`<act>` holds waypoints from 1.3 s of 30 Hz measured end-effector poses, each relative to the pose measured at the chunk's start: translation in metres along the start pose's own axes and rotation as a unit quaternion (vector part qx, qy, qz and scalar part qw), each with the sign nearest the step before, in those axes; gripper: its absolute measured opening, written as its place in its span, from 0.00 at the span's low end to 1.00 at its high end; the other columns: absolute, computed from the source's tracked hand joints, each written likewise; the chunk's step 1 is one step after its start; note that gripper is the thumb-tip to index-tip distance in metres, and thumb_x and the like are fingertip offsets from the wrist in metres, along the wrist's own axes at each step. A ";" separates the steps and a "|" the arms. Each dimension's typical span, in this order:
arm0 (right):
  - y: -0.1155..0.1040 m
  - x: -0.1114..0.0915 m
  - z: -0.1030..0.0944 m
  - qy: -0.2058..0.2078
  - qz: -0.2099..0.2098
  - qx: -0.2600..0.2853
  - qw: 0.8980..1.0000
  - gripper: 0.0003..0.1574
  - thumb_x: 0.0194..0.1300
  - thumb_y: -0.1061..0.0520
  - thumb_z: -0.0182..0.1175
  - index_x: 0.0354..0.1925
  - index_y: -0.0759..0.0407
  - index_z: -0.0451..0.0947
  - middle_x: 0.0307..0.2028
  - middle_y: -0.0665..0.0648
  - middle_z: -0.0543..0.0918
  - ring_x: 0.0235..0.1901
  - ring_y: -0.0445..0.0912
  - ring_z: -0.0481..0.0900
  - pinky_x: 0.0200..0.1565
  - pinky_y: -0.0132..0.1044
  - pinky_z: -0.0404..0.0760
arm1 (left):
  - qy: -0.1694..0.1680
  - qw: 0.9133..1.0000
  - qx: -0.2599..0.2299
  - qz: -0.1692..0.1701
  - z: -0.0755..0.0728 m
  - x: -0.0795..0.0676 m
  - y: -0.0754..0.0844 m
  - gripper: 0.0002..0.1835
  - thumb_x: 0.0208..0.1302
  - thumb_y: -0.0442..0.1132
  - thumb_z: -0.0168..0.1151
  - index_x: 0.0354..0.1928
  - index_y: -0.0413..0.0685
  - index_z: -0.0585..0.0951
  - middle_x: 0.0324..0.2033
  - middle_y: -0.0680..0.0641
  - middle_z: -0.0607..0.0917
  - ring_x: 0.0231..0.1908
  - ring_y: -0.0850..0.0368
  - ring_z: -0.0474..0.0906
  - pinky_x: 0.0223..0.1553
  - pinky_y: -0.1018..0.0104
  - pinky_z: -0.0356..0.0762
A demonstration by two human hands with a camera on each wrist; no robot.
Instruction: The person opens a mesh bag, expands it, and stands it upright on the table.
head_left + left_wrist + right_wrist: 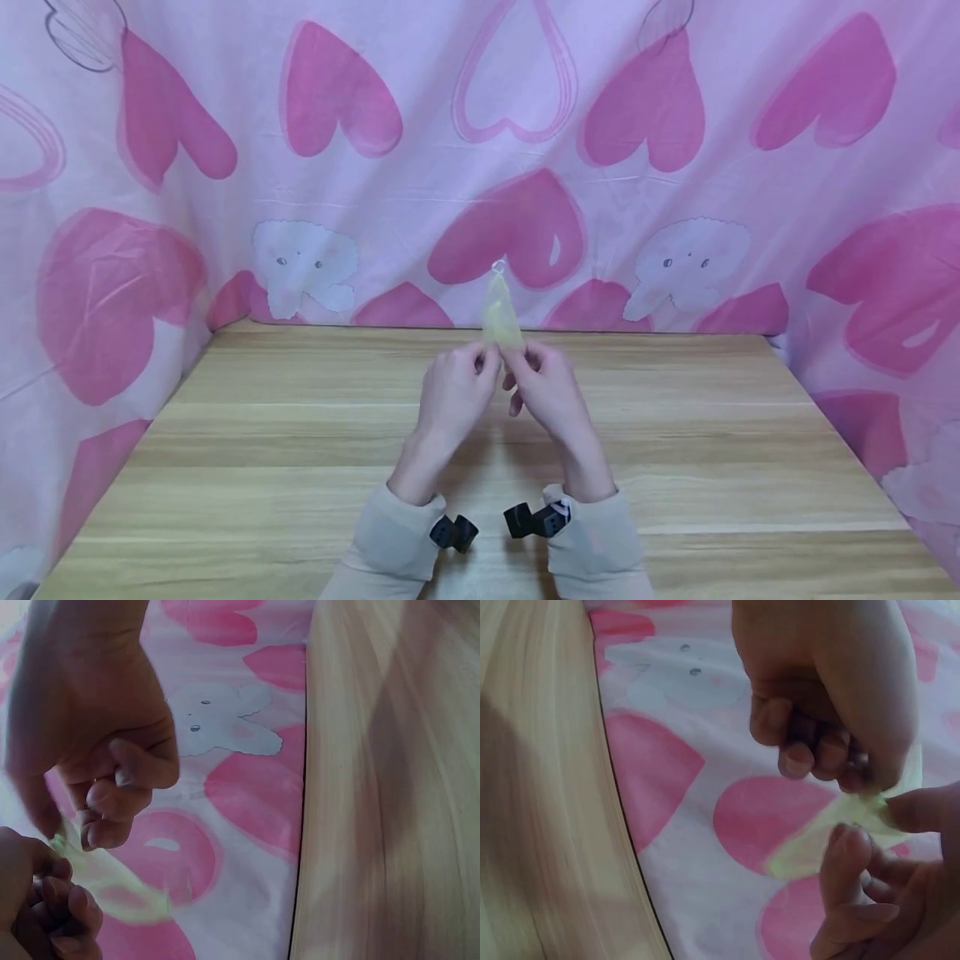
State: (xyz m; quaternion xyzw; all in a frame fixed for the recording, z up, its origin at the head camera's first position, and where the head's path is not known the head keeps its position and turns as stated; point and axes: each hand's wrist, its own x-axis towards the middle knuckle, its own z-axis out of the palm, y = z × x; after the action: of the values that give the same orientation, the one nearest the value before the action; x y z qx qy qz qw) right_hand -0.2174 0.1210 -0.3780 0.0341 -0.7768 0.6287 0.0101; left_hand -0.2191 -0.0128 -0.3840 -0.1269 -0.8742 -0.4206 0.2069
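A pale yellow, see-through, limp pouch-like piece (500, 321) points up and away from both hands, with a small whitish ring-like bit at its narrow tip in the head view. My left hand (457, 387) pinches its near end between thumb and forefinger. Close beside it, my right hand (557, 392) pinches the same end, its other fingers loosely bent. The left wrist view has the right hand (90, 712) above and the left hand (22, 877) at lower left, with the yellow piece (124, 889) between and beyond. In the right wrist view, fingers cover its near end.
Below the raised hands spreads a wood-grain table (300, 475). A pink curtain with hearts and white animal figures (303, 258) hangs behind the table and along both sides. Small black cameras (453, 532) sit at both sleeve cuffs.
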 end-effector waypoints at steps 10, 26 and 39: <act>-0.001 -0.001 -0.004 0.065 -0.014 -0.108 0.992 0.10 0.64 0.58 0.55 0.26 0.60 0.75 0.16 0.57 0.76 0.10 0.49 0.76 0.14 0.34 0.65 | -0.003 1.000 0.027 0.005 -0.001 0.000 0.000 0.23 0.67 0.38 0.55 0.12 0.53 0.65 0.09 0.58 0.60 0.12 0.64 0.55 0.15 0.68 0.55; -0.002 0.001 -0.004 -0.057 0.055 0.066 0.995 0.22 0.73 0.46 0.54 0.48 0.65 0.74 0.28 0.61 0.80 0.14 0.48 0.77 0.18 0.30 0.65 | -0.009 1.000 -0.029 0.001 -0.007 0.003 -0.004 0.22 0.70 0.40 0.53 0.14 0.52 0.68 0.09 0.57 0.64 0.13 0.66 0.56 0.15 0.69 0.54; -0.005 0.000 0.004 0.073 -0.013 -0.062 0.995 0.09 0.67 0.56 0.59 0.31 0.60 0.76 0.22 0.58 0.80 0.12 0.49 0.78 0.14 0.33 0.69 | 0.041 0.999 -0.009 -0.012 -0.004 0.002 -0.002 0.22 0.62 0.39 0.58 0.10 0.54 0.67 0.08 0.59 0.65 0.12 0.65 0.58 0.13 0.66 0.57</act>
State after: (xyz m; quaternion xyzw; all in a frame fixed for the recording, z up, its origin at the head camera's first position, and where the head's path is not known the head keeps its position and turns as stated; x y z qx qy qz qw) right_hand -0.2166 0.1157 -0.3742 -0.0026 -0.8111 0.5798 0.0772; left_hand -0.2203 -0.0173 -0.3825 -0.1013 -0.8626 -0.4355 0.2366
